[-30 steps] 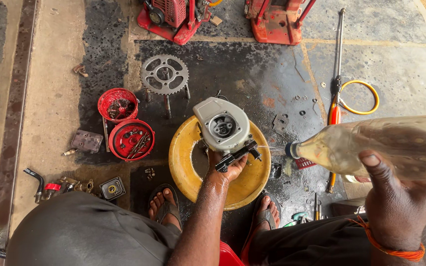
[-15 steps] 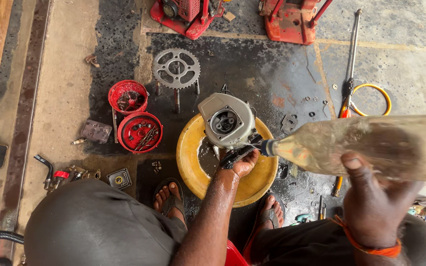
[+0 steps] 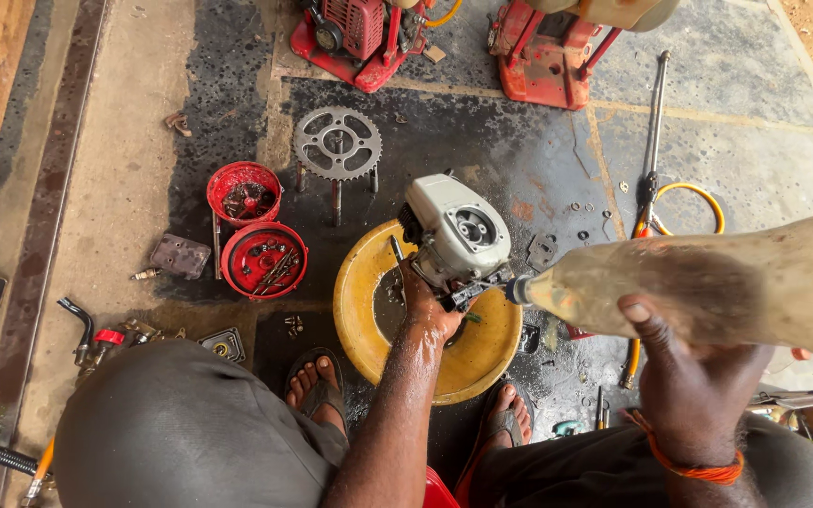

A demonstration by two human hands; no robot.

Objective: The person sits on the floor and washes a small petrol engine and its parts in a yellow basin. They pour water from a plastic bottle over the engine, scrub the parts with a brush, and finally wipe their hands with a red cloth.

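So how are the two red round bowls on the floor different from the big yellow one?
The two red bowls are small, while the yellow bowl is much wider. The red bowls sit untouched with small metal parts inside them; the yellow bowl lies under a grey engine part that the left hand holds over it, with the right hand tipping a plastic bottle toward it. All are round, open dishes on the oily floor.

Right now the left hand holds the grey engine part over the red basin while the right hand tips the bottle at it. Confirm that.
Not quite. In the head view the basin under the grey engine part is yellow, not red. The left hand holds the part; the right hand tips the bottle at it.
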